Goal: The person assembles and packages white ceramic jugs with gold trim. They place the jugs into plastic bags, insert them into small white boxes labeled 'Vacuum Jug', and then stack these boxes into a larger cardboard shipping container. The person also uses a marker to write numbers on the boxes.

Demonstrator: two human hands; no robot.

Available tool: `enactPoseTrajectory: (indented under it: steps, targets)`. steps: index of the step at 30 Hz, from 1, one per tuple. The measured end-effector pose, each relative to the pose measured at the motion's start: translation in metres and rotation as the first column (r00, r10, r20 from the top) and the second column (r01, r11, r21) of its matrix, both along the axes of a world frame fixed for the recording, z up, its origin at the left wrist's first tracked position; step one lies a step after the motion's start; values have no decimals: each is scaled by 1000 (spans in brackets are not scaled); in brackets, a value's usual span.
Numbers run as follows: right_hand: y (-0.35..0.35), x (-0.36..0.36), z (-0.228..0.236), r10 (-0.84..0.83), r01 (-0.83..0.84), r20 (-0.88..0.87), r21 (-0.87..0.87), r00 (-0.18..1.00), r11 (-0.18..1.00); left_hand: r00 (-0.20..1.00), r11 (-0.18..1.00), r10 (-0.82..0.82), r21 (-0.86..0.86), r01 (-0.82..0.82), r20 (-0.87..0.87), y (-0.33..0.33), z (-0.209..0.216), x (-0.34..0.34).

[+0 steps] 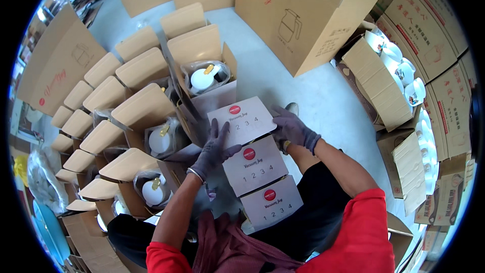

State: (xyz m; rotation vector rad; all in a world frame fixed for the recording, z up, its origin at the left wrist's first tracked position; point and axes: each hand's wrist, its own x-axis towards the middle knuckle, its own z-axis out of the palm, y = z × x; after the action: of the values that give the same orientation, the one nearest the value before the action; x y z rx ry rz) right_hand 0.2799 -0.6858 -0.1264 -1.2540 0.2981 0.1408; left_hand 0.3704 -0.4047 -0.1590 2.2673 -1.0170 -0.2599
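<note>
Three small cartons with pale lids stand in a row before my knees: the far carton (242, 121), the middle carton (256, 166) and the near carton (272, 203). Each lid bears a red round mark. My left hand (214, 150), in a grey glove, lies with spread fingers on the left edge of the far carton's lid, its thumb toward the middle carton. At that lid's right edge, my gloved right hand (294, 127) rests with fingers stretched toward it. The far carton's lid looks down; its inside is hidden.
To the left, rows of open cartons hold bagged white jugs (160, 141); another open carton holds a jug (203, 77) beyond my hands. A big brown box (298, 15) stands ahead. At right, an open box (371, 81) holds white enamel-like vessels (404, 73), beside stacked cartons (452, 106).
</note>
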Motion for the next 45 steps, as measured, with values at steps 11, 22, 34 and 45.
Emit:
enactPoseTrajectory:
  steps: [11,22,34,45]
  targets:
    - [-9,8,-23,621,137,-215,-872,754,-470,988,949,118,284,-141,95,-25,-22,-31]
    - [53,181,-7,103,-131,-147,-981,984,-144,997,861,74,506,-54,-20,-26,29,-35]
    - [-11,148,-31,381,-136,-140,-990,914,-37,702,451,320,-550,-703,-636,0,-32,99]
    - [55,177,-38,508,64,-19,-987,861,-146,739,740,672,45,-671,-48,-60,18,158]
